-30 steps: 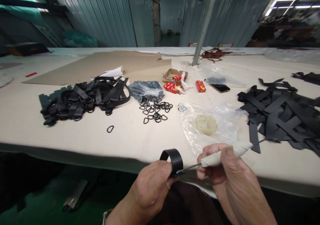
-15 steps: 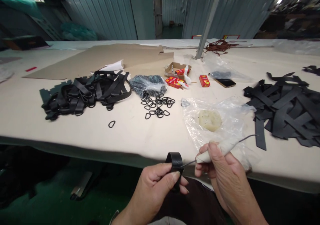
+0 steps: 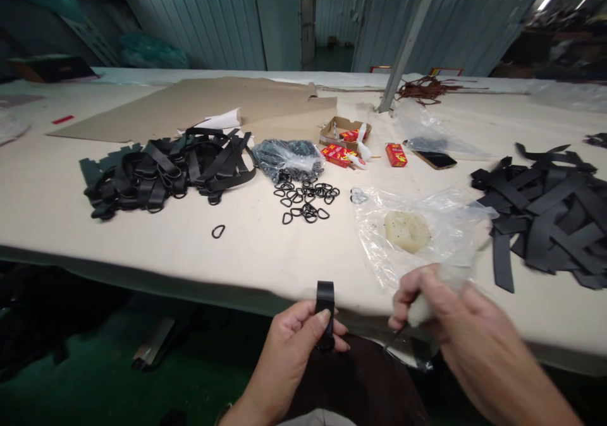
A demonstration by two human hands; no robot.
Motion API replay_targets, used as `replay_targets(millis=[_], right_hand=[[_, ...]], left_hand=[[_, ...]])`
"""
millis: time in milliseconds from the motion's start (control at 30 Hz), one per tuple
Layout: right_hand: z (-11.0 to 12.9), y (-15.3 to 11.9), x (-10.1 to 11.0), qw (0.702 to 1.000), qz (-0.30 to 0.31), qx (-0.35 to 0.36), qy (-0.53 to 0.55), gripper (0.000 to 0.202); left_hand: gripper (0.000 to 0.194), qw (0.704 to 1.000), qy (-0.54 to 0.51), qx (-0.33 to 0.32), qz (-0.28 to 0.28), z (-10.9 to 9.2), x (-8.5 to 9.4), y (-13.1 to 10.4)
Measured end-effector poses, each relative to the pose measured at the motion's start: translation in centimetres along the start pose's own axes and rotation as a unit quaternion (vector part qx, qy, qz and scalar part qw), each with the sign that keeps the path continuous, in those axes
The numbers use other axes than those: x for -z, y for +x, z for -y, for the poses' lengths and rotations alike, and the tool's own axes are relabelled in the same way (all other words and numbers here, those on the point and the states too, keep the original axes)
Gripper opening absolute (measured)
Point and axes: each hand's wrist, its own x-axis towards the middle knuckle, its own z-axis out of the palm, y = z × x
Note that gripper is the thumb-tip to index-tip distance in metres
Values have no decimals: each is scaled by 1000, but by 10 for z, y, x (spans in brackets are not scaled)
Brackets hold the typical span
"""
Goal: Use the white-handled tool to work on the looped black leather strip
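My left hand (image 3: 296, 340) pinches the folded black strap (image 3: 325, 306) upright at lower centre, its long axis vertical, while my right hand (image 3: 441, 306), just right of it, grips the white-handled tool (image 3: 429, 303), tip angled down-left.

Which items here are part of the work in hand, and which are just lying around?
In use:
left hand pinching a folded black strap
right hand gripping a white-handled tool
cut black strips, loose D-rings, pile of looped straps, likely the same work

Lying about:
phone
red boxes
cardboard sheet
plastic bag
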Motion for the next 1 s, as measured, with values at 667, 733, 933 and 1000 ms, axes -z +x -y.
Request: replay_targets(millis=[667, 733, 933, 1000], right_hand=[[-33, -15, -66, 955, 190, -142, 178, 31], [-34, -16, -66, 957, 190, -135, 172, 31], [-34, -16, -66, 982, 160, -87, 47, 33], [-32, -14, -63, 988, 136, -67, 24, 32]], left_hand=[[26, 985, -104, 49, 132, -11, 3, -14], [27, 986, -86, 41, 135, -11, 2, -13], [25, 993, -38, 17, 113, -4, 3, -11], [25, 995, -41, 23, 93, -2, 3, -10]])
